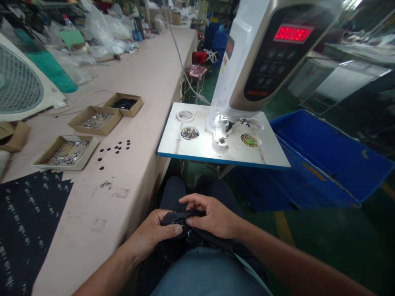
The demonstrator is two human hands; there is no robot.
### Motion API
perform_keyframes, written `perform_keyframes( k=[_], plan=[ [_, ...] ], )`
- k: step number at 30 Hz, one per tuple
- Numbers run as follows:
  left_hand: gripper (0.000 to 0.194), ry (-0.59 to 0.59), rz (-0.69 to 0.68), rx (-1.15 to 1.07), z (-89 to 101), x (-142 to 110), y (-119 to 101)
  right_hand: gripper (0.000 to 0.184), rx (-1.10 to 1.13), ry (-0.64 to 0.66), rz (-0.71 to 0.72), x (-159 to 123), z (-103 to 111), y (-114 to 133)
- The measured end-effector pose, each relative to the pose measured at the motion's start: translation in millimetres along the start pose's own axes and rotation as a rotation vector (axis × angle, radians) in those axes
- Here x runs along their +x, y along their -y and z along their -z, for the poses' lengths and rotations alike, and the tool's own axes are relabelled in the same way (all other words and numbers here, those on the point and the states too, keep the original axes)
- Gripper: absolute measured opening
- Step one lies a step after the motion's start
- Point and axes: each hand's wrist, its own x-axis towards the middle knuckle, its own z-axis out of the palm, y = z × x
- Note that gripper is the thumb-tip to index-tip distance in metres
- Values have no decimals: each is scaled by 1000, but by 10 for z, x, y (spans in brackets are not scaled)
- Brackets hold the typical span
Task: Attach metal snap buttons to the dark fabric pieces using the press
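Note:
Over my lap, a piece of dark fabric [177,217] with small white marks is gripped between my two hands. My left hand [159,228] pinches its left side, thumb on top. On the right side, my right hand [212,216] has its thumb pressed on the cloth and its index finger stretched above. Folds hide the other fingertips. Just beyond my hands stands a white snap-press machine [240,74] with a lit red number display, on a white board [197,154] with blue edging. Small metal parts [189,133] fill a round well in that board.
Along the left runs a long table [138,135]. It carries cardboard trays of metal pieces [95,119], a tray of black pieces [124,103], scattered black discs [117,148], printed dark fabric [24,230] and a fan [21,78]. A blue bin [333,164] sits at right.

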Motion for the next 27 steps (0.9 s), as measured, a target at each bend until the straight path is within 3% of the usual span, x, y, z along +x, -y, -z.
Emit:
perform_keyframes(
  k=[4,7,13,16,18,21,24,27],
  plan=[
    [40,-50,-47,-72,-60,58,11,35,74,14,-43,2,27,-76],
    [39,-55,-104,-87,-127,93,-53,37,90,9,-118,25,86,-165],
    [31,-115,-332,-10,-187,104,-220,54,-57,63,-312,89,270,-439],
    [29,-111,-353,4,-171,96,-232,52,-204,114,-348,200,366,-477],
    [31,-66,-306,17,-155,100,-197,40,-379,105,-282,343,403,-363],
    [26,-67,-213,78,-127,141,-100,23,-594,-5,-56,670,324,13],
    [36,-73,-147,104,-86,218,-8,20,-682,-43,134,1093,13,420],
    [37,-32,-219,124,-27,298,41,14,-783,-6,289,1552,-430,622]
  ],
)
